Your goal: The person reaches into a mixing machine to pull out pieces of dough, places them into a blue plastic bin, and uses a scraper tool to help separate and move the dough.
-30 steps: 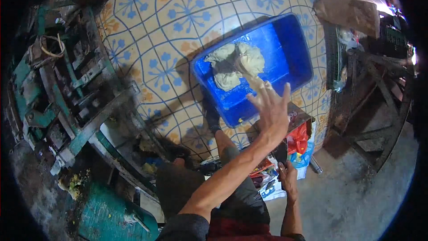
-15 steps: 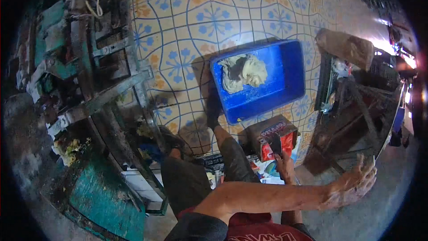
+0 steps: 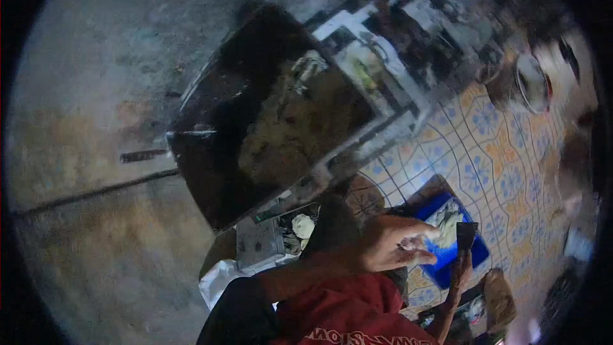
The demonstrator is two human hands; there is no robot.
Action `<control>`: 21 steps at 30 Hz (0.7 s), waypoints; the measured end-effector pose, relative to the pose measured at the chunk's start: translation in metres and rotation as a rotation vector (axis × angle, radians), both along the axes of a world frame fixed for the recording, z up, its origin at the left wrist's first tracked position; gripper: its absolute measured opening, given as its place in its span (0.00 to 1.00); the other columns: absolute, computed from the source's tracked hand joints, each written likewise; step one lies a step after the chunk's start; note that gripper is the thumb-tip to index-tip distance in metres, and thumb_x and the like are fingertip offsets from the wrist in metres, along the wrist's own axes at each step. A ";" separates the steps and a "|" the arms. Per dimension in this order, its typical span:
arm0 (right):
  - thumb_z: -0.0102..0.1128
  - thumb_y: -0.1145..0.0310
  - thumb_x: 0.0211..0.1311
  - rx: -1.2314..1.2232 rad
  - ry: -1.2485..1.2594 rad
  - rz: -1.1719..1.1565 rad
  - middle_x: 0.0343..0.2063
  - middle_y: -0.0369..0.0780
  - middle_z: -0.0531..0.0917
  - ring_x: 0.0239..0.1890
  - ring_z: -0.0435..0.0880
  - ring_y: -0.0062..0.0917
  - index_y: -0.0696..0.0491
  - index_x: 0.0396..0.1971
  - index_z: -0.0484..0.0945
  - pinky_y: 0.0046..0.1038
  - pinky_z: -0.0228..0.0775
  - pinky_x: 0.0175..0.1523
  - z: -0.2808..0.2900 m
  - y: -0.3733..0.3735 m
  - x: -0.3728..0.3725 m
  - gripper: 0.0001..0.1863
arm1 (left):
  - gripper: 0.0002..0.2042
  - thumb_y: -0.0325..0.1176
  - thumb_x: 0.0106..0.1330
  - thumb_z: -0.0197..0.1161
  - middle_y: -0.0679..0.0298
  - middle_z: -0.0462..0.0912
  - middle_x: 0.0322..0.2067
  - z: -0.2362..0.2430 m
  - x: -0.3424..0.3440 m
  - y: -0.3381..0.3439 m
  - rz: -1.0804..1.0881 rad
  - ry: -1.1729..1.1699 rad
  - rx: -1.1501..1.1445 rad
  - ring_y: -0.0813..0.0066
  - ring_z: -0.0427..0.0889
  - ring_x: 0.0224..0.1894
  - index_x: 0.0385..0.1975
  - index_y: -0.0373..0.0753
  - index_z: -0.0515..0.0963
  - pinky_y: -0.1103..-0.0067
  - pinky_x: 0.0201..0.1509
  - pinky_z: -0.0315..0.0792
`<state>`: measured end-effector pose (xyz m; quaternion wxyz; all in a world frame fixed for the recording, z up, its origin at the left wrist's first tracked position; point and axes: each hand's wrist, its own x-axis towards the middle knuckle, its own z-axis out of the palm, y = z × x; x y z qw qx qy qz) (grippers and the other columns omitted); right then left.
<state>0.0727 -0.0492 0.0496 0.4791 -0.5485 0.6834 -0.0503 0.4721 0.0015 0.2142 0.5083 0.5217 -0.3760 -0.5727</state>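
Observation:
My left hand [image 3: 391, 244] is in front of my body, its fingers bent to the right and apart from the thumb. Whitish residue sticks to the fingers, and nothing shows in their grasp. To the right of it, my right hand [image 3: 460, 275] grips a scraper [image 3: 467, 236] upright, its flat dark blade pointing up. Behind both hands lies a blue tub [image 3: 477, 257] on the floor, holding a pale, dough-like mass [image 3: 446, 218]. My left hand overlaps the tub's near side in the picture; contact does not show.
A large dark metal pan or hopper [image 3: 268, 83] with pale smears stands left of centre, beside a blurred machine frame [image 3: 383, 57]. Below it, a pale lump [image 3: 303, 225] lies beside a grey box [image 3: 258, 243]. Patterned tiles [image 3: 428, 134] cover the floor; a brown block [image 3: 498, 297] is at lower right.
My view has swung left, so the tub appears farther right and lower. My right hand has lifted the scraper from the box. My left arm has drawn in, its fingers less spread.

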 end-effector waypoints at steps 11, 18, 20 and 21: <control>0.48 0.61 0.68 -0.046 -0.327 0.130 0.25 0.38 0.79 0.17 0.76 0.19 0.58 0.37 0.73 0.21 0.66 0.19 0.077 -0.148 0.180 0.14 | 0.31 0.51 0.61 0.59 0.52 0.69 0.59 -0.141 0.340 0.179 0.265 -0.886 0.895 0.54 0.69 0.60 0.58 0.37 0.67 0.66 0.62 0.64; 0.54 0.61 0.65 -0.465 0.094 0.581 0.21 0.38 0.80 0.18 0.75 0.18 0.58 0.33 0.76 0.20 0.64 0.23 0.194 -0.084 0.313 0.13 | 0.29 0.49 0.57 0.64 0.52 0.77 0.51 -0.288 0.345 0.087 0.795 -0.571 0.778 0.57 0.76 0.52 0.54 0.37 0.73 0.66 0.57 0.68; 0.56 0.61 0.63 -0.475 0.035 0.524 0.21 0.38 0.80 0.18 0.75 0.17 0.58 0.32 0.76 0.20 0.64 0.22 0.197 -0.081 0.309 0.13 | 0.29 0.49 0.57 0.64 0.52 0.77 0.51 -0.305 0.343 0.075 0.857 -0.581 0.732 0.57 0.76 0.52 0.54 0.37 0.73 0.66 0.57 0.68; 0.57 0.61 0.62 -0.507 0.091 0.552 0.21 0.37 0.80 0.18 0.74 0.16 0.58 0.34 0.76 0.20 0.63 0.21 0.201 -0.078 0.308 0.14 | 0.29 0.49 0.57 0.64 0.52 0.77 0.50 -0.312 0.347 0.075 0.883 -0.589 0.705 0.57 0.76 0.52 0.54 0.36 0.73 0.66 0.57 0.68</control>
